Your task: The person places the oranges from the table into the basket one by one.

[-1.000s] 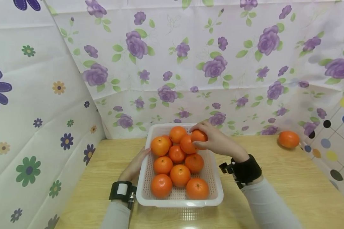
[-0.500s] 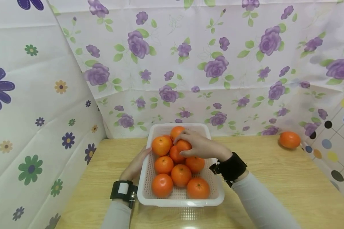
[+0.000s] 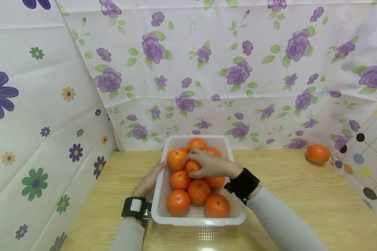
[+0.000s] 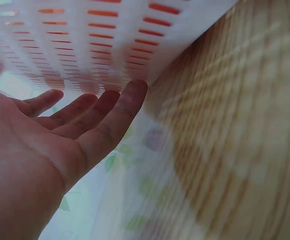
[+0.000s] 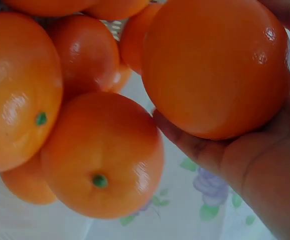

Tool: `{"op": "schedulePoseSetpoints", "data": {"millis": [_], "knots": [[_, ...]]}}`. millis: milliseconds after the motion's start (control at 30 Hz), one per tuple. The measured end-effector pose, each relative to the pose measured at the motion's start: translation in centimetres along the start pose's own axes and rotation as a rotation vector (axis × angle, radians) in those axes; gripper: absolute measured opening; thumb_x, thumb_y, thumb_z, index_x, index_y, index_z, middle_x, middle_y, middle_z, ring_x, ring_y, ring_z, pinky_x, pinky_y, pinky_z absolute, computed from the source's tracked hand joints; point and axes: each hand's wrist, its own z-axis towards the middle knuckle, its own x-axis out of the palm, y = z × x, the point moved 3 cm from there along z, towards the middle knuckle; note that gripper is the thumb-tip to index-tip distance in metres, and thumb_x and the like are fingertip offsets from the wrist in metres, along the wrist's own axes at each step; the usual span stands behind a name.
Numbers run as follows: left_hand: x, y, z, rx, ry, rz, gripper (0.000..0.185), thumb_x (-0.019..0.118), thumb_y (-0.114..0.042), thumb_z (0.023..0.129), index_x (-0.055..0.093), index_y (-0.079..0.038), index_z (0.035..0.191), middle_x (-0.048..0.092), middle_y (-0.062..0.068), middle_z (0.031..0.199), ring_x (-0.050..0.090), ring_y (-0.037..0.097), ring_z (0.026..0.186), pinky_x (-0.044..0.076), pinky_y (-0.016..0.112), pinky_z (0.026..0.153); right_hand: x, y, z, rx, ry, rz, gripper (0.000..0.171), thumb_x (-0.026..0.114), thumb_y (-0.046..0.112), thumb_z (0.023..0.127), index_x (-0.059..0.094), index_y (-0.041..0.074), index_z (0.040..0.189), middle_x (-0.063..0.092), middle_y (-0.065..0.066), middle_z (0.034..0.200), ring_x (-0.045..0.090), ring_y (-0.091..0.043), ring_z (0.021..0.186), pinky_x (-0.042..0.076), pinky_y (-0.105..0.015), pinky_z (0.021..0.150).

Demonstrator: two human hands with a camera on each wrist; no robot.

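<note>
A white plastic basket point(image 3: 198, 221) full of oranges stands on the table in the head view. My right hand point(image 3: 208, 164) reaches over its middle, fingers and thumb curled round an orange point(image 3: 192, 167). Up close in the right wrist view, that held orange point(image 5: 215, 70) sits against the palm, with other oranges point(image 5: 102, 155) right beside it. On the basket's left side, my left hand point(image 3: 149, 181) rests with fingertips at the wall. The left wrist view shows its fingers point(image 4: 107, 130) extended along the slotted wall point(image 4: 100, 45), low over the table.
One lone orange point(image 3: 317, 154) lies on the wooden table point(image 3: 288, 181) at the far right, near the dotted side cloth point(image 3: 367, 174). A flowered cloth point(image 3: 207, 69) hangs behind the table, and another point(image 3: 50, 139) lines the left side.
My right hand has carried its orange leftward and nearer to me, from the basket's back right to its middle, uncovering an orange behind. My left hand stays at the basket's side.
</note>
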Motion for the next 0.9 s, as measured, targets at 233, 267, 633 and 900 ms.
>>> {"op": "schedulePoseSetpoints", "data": {"millis": [233, 267, 633, 900], "knots": [[0.0, 0.0, 0.1, 0.002, 0.004, 0.001, 0.069, 0.038, -0.058, 0.108, 0.016, -0.025, 0.164, 0.040, 0.027, 0.156, 0.056, 0.042, 0.128, 0.058, 0.057, 0.094, 1.2, 0.0, 0.7, 0.003, 0.018, -0.056, 0.034, 0.074, 0.023, 0.098, 0.065, 0.018, 0.131, 0.051, -0.004, 0.130, 0.053, -0.021, 0.116, 0.047, -0.041, 0.106], [0.0, 0.1, 0.1, 0.000, 0.004, -0.001, 0.068, 0.038, -0.058, 0.108, 0.016, -0.025, 0.164, 0.040, 0.027, 0.156, 0.056, 0.042, 0.128, 0.058, 0.057, 0.094, 1.3, 0.0, 0.7, 0.006, 0.025, -0.056, 0.035, 0.074, 0.022, 0.098, 0.065, 0.018, 0.132, 0.051, -0.004, 0.132, 0.052, -0.022, 0.118, 0.046, -0.042, 0.108], [0.2, 0.1, 0.1, 0.001, 0.016, -0.024, 0.067, 0.038, -0.055, 0.109, 0.015, -0.028, 0.166, 0.036, 0.026, 0.159, 0.052, 0.043, 0.132, 0.055, 0.058, 0.098, 2.0, -0.1, 1.2, 0.034, 0.022, -0.155, 0.037, 0.078, 0.025, 0.096, 0.065, 0.020, 0.130, 0.048, -0.007, 0.132, 0.049, -0.023, 0.115, 0.048, -0.041, 0.102], [0.2, 0.1, 0.1, 0.002, 0.015, -0.053, 0.068, 0.038, -0.054, 0.109, 0.014, -0.026, 0.166, 0.034, 0.026, 0.161, 0.048, 0.043, 0.136, 0.052, 0.059, 0.102, 2.4, -0.2, 1.4, 0.068, 0.036, -0.210, 0.034, 0.076, 0.025, 0.097, 0.063, 0.023, 0.128, 0.045, -0.009, 0.138, 0.047, -0.025, 0.119, 0.046, -0.043, 0.105]]}}
